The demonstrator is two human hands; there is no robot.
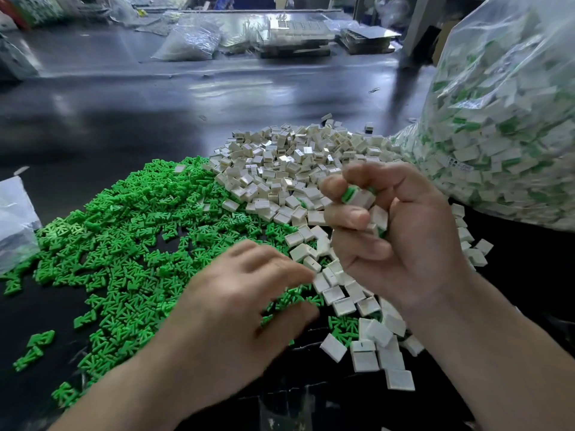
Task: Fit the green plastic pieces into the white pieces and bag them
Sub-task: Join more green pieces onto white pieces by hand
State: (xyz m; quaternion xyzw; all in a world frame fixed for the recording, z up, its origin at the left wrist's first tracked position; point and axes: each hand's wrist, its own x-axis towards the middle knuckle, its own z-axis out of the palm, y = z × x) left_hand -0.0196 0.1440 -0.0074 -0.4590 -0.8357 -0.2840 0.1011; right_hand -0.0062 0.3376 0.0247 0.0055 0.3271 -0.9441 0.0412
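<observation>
- Black desk (124,119) carries it all.
- Clear bag (513,104) at two o'clock, packed full.
- Green pieces (124,237) heaped at nine o'clock, white pieces (280,160) at twelve.
- Right hand (404,237) curls tight round a few fitted pieces (357,195).
- Left hand (233,300) hovers loose-fingered over the green, holding nothing.

Factory assembly bench (124,119): heaped plastic parts (130,219), bulk bag (510,126), stacked trays (295,38) behind.

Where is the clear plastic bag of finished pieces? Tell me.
Head view, far right: the clear plastic bag of finished pieces stands behind the right hand, beside the heap of white square pieces.
</observation>
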